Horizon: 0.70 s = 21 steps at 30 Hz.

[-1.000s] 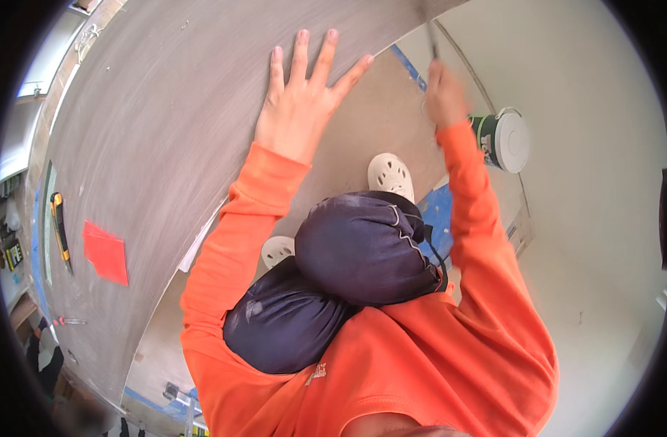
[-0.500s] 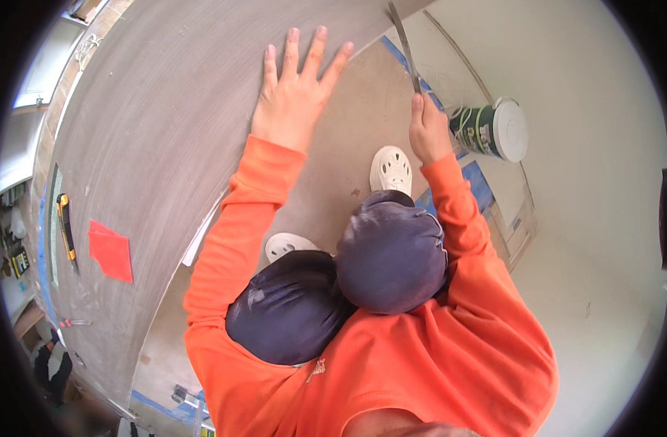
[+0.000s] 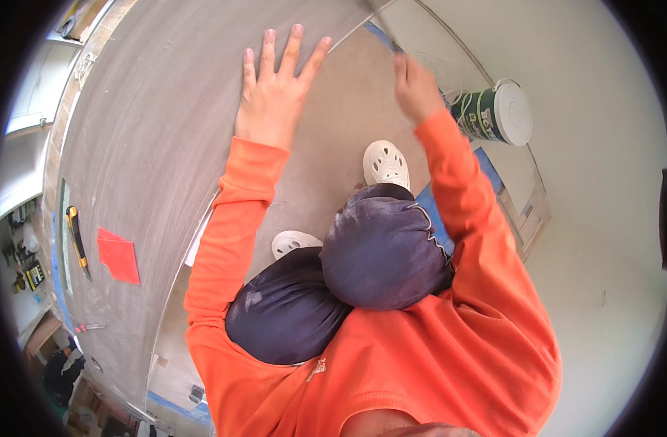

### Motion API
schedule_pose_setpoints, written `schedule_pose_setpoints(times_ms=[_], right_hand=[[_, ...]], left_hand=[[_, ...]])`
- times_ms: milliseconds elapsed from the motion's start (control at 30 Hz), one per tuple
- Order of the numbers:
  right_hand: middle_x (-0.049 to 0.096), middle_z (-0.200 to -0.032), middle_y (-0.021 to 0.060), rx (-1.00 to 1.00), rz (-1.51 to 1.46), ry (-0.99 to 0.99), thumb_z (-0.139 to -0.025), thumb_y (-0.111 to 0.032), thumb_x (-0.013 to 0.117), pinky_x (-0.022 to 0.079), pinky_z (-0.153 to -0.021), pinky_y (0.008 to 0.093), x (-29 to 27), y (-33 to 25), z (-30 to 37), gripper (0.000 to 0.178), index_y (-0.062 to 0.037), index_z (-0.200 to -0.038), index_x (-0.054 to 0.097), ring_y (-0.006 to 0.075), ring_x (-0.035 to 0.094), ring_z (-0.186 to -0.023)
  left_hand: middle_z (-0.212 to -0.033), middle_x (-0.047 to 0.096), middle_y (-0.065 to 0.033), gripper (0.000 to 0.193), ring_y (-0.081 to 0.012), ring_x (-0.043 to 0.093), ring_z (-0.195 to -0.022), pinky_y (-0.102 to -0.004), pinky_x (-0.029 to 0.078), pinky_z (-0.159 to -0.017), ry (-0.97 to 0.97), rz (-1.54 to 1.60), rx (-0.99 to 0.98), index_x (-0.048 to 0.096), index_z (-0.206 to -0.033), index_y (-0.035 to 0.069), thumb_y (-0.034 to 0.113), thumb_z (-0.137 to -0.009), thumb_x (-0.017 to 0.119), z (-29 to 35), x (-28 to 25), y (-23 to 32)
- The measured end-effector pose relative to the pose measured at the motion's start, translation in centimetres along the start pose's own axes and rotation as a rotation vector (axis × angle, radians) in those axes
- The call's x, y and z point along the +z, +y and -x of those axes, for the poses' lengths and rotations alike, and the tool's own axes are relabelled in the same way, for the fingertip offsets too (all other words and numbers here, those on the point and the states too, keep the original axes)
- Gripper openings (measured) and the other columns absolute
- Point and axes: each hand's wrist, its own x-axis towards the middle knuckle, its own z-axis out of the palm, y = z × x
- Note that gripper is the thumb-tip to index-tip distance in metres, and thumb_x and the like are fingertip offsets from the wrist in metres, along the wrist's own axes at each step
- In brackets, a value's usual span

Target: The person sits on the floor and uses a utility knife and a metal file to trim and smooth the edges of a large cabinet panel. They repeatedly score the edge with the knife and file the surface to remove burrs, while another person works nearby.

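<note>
My left hand [image 3: 272,98] lies flat on a large grey-brown board [image 3: 155,138], its fingers spread near the board's right edge. In my right hand [image 3: 416,89] is the handle end of a long, thin, dark metal tool [image 3: 382,22]. Its strip reaches up and left over the far edge of the board. Motion blurs the hand and the tool, so whether it is a file or a saw blade cannot be told. A yellow-black utility knife [image 3: 76,237] and a red sheet [image 3: 119,256] rest on the board's left side.
Right of my right hand, a dark green bucket with a white lid [image 3: 514,114] stands by the pale wall [image 3: 603,197]. Blue sheeting [image 3: 437,215] lies beside my right leg. Shelves [image 3: 28,156] line the far left, and a small red-handled tool [image 3: 91,328] is on the board.
My right hand has moved up and left with the metal tool, whose strip sits farther over the board. My left hand stays spread on the board; the whole view has shifted slightly.
</note>
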Motion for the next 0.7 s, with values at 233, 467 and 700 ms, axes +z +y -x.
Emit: schedule_pose_setpoints(times_ms=[233,467,700], right_hand=[[0.064,-0.093,0.0309,-0.105,-0.145,0.132,-0.106,-0.04,0.036,0.048,-0.079,0.0544,0.6,1.2,-0.1,0.047,-0.0021,-0.11,0.063,0.0513,0.061,-0.093],[0.065,-0.096,0.0326,0.085,-0.141,0.147,-0.105,-0.04,0.039,0.048,-0.081,0.0593,1.2,2.1,-3.7,0.044,-0.0033,-0.112,0.063,0.0532,0.061,-0.093],[0.065,-0.096,0.033,0.02,-0.292,0.108,-0.104,-0.041,0.039,0.048,-0.078,0.0609,2.5,2.1,-2.1,0.044,-0.0025,-0.108,0.06,0.0548,0.06,-0.09]], left_hand=[[-0.161,0.032,-0.0011,0.1,-0.0349,0.04,-0.142,-0.0553,0.041,-0.112,0.04,0.078,-0.029,0.025,-0.158,0.039,-0.014,-0.078,0.054,-0.2,-0.1,0.0],[-0.161,0.032,0.0008,0.103,-0.0345,0.039,-0.142,-0.0549,0.041,-0.112,-0.008,0.086,-0.046,0.028,-0.157,0.039,-0.02,-0.076,0.049,-0.2,-0.5,0.0],[-0.162,0.031,-0.0002,0.101,-0.036,0.039,-0.142,-0.0561,0.04,-0.111,-0.037,0.083,-0.03,0.032,-0.156,0.038,-0.021,-0.075,0.048,-0.2,-0.9,-0.2]])
